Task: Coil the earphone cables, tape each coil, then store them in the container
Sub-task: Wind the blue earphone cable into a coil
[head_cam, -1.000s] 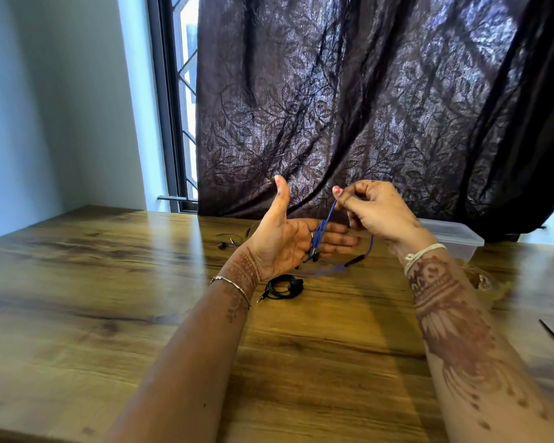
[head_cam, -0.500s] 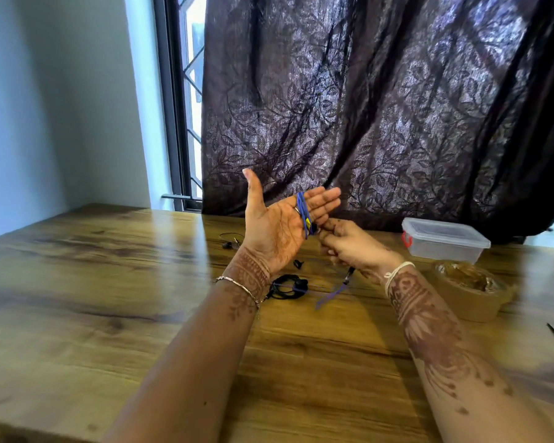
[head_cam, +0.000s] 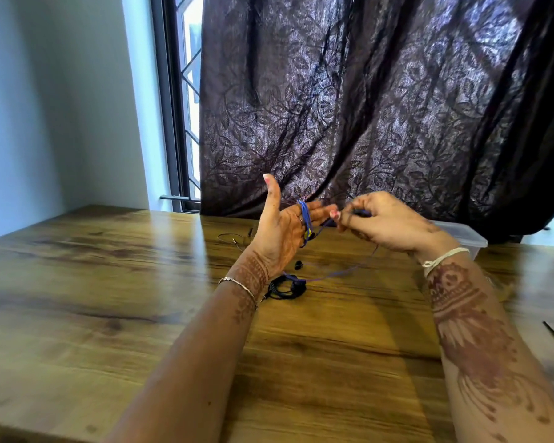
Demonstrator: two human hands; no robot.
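Left hand (head_cam: 282, 231) is held up over the table (head_cam: 109, 298), palm flat, thumb sticking up and fingers straight, with the blue cable (head_cam: 305, 219) looped a few times round the fingers. A black coil (head_cam: 283, 287) sits on the wood just below that wrist. The blue cable's loose end runs across to the right hand (head_cam: 387, 225), which has its fingers curled and pinches it just beside the left fingertips, while the slack droops to the table; the container (head_cam: 464, 235) is behind the right wrist, lid on.
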